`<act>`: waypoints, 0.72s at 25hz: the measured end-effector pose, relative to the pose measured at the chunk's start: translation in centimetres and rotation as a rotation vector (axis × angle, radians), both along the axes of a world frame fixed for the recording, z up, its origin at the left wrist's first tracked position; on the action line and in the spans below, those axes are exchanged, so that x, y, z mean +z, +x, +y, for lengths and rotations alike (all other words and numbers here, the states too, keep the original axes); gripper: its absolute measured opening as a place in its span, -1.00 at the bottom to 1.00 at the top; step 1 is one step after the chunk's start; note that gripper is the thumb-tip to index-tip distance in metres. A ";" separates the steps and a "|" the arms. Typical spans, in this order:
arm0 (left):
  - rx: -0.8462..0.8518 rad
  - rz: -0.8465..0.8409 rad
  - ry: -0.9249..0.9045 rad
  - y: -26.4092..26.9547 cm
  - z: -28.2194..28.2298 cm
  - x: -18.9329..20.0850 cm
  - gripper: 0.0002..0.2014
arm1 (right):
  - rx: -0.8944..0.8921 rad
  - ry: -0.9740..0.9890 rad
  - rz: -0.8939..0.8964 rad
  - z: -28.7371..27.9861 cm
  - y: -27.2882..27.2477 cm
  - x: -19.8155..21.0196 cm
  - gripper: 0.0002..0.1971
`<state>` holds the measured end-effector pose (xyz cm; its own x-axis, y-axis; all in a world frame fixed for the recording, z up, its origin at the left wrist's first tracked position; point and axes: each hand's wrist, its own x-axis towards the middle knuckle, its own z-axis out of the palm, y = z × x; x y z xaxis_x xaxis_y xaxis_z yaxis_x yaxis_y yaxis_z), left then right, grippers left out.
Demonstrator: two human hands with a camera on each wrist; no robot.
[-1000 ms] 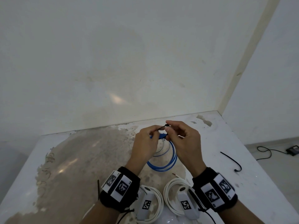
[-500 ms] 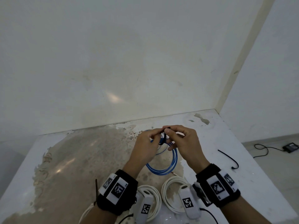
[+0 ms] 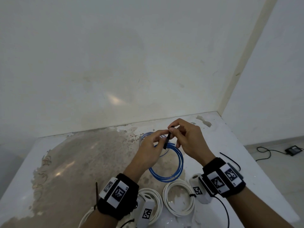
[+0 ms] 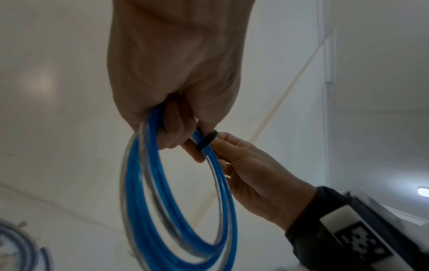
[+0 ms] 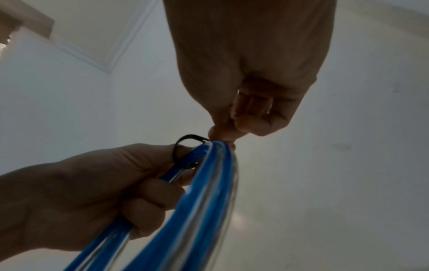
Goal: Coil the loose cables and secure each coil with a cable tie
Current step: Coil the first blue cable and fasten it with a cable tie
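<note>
Blue cable coil point(image 3: 171, 163) held above desk point(image 3: 69, 162) middle, hanging from top, ring plane near upright. Left hand point(image 3: 148, 150) fingers curled round top strands. Right hand point(image 3: 189, 139) pinches black cable tie point(image 3: 167, 140) looped round strands, tail upward. White, brown-stained desk in corner of white walls.

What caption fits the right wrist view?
Left hand grips the blue cable coil while the right hand pinches a black cable tie looped around it.
</note>
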<state>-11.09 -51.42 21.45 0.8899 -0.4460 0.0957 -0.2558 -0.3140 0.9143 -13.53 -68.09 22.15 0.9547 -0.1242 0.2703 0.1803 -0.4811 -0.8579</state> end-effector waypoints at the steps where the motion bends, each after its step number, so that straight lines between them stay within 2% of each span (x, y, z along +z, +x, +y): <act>1: -0.003 0.006 -0.004 -0.2 -0.1 -0.1 -0.72 | 0.022 -0.036 0.027 -0.2 0.2 0.1 -0.92; 4: 0.024 0.009 -0.028 -0.5 -0.4 -0.1 -0.73 | 0.050 -0.149 0.059 -0.6 0.5 0.3 -0.92; 7: 0.048 0.048 -0.099 -0.6 -0.5 0.0 -0.75 | 0.030 -0.230 0.002 -0.9 0.8 0.5 -0.94; 12: 0.103 0.179 -0.119 -0.6 -0.6 1.4 -0.75 | 0.072 -0.174 -0.026 -0.9 1.0 1.0 -0.94; 18: 0.074 0.289 -0.127 -0.2 -0.2 2.7 -0.73 | 0.096 -0.065 -0.005 -0.7 1.3 2.0 -0.94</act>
